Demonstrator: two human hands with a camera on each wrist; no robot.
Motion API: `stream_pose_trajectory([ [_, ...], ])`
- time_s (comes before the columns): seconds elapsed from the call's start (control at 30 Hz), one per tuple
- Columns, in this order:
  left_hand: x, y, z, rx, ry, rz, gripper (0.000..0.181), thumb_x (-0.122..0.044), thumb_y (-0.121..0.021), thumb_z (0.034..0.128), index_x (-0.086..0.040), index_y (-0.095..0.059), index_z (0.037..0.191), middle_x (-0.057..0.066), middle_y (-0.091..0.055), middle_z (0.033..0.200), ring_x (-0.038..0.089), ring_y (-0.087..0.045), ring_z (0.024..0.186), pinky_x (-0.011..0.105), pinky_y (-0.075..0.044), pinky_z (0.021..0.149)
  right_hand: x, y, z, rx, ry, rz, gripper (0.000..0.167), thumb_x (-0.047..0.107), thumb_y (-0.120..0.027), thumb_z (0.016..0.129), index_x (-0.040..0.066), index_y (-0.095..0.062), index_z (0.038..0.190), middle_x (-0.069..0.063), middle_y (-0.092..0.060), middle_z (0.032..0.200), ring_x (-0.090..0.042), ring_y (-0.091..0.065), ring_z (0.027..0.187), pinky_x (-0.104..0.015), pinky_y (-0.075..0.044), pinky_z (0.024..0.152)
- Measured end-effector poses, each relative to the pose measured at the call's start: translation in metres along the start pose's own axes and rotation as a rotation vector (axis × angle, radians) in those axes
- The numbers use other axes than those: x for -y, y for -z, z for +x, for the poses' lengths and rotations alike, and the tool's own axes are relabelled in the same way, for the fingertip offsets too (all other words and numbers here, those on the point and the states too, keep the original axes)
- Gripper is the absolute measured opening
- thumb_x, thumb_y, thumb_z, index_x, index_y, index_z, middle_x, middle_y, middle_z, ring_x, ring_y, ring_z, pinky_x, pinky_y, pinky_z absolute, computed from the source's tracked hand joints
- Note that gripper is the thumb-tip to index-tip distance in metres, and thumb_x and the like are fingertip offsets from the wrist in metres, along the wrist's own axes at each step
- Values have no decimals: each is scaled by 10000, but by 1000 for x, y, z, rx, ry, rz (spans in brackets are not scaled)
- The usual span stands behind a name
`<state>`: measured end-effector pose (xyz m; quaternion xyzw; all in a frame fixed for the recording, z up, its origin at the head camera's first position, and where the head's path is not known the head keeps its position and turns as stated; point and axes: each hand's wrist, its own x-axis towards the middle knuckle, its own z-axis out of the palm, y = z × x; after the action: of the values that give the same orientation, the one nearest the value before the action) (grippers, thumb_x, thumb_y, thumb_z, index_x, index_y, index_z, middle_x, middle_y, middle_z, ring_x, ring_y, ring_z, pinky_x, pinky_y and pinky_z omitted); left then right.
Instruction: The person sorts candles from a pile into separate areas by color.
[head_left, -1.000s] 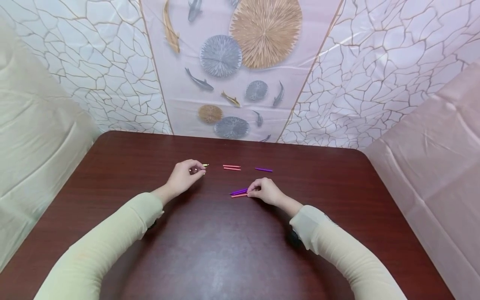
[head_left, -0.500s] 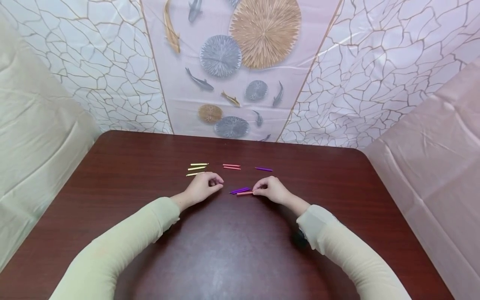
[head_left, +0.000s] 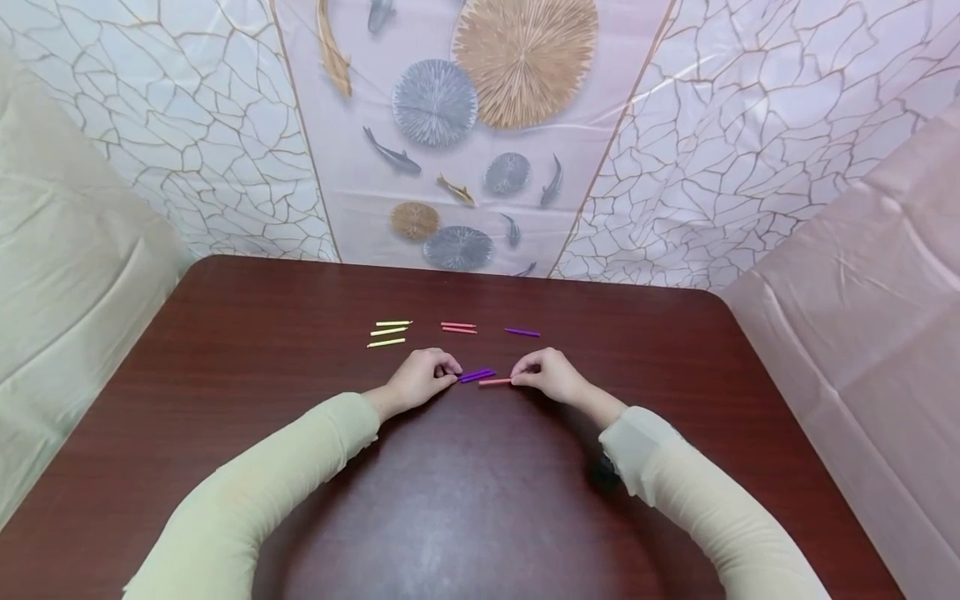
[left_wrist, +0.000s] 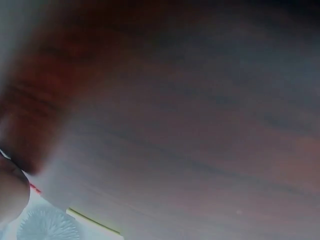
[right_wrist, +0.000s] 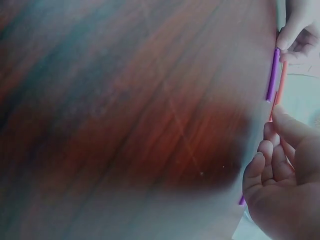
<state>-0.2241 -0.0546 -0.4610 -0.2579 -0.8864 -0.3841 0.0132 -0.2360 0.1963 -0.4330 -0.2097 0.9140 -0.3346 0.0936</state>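
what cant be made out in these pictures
Head view: the held pink stick, right end behind the right hand.
Head view: whether the left hand grips the purple sticks, too small.
Left wrist view: most of that hand, cut off by the left edge.
Same view: tabletop detail, blurred.

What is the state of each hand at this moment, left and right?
Left hand: at one end of a purple stick; whether it holds it cannot be told.
Right hand: closed, pinching an orange-pink stick.

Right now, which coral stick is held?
The front coral stick, pinched by the right hand; the other two coral sticks lie untouched farther back.
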Motion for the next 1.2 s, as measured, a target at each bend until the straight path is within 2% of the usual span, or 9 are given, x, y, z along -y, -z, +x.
stream_pose_trajectory([
  [0.23, -1, -1, 1, 3, 19, 36, 60, -45, -665, 804, -64, -699, 849, 31, -635, 769, 88, -542, 684, 192, -440, 650, 1, 1, 0, -2, 14, -8, 67, 122, -715, 806, 60, -720, 784, -44, -703, 746, -67, -540, 705, -225, -436, 700],
  [0.53, -14, 1, 3, 36, 83, 95, 61, -57, -638, 811, -70, -694, 829, 36, -631, 769, 120, -565, 726, 229, -455, 685, 3, 3, 1, -14, -1, -11, 59, 122, -716, 806, 67, -724, 787, -40, -707, 760, -72, -545, 715, -227, -439, 713],
  [0.67, -15, 2, 2, 37, 100, 98, 73, -54, -630, 811, -68, -697, 835, 40, -639, 778, 130, -574, 744, 245, -463, 706, 0, 7, 3, -37, 20, -3, 55, 115, -721, 796, 61, -727, 788, -54, -711, 763, -81, -551, 722, -222, -437, 707],
  [0.83, -14, 4, 1, 37, 104, 91, 79, -54, -628, 811, -66, -699, 843, 40, -640, 782, 125, -570, 736, 243, -462, 700, -2, 20, 6, -89, 51, 28, 76, 167, -727, 794, 98, -726, 763, -1, -701, 729, -90, -546, 703, -227, -423, 672],
  [1.0, -13, 4, 1, 35, 98, 88, 86, -46, -622, 810, -63, -699, 844, 43, -644, 785, 125, -571, 737, 241, -461, 699, -4, 31, 15, -165, -12, -15, 89, 170, -727, 796, 85, -728, 770, -47, -713, 771, -164, -593, 770, -267, -439, 719],
  [1.2, -15, 3, 2, 44, 108, 77, 82, -49, -625, 813, -68, -698, 846, 39, -644, 792, 122, -567, 744, 246, -462, 706, -14, 37, 25, -192, -125, -92, 126, 168, -706, 825, 45, -728, 840, -120, -716, 871, -227, -585, 835, -283, -425, 736],
])
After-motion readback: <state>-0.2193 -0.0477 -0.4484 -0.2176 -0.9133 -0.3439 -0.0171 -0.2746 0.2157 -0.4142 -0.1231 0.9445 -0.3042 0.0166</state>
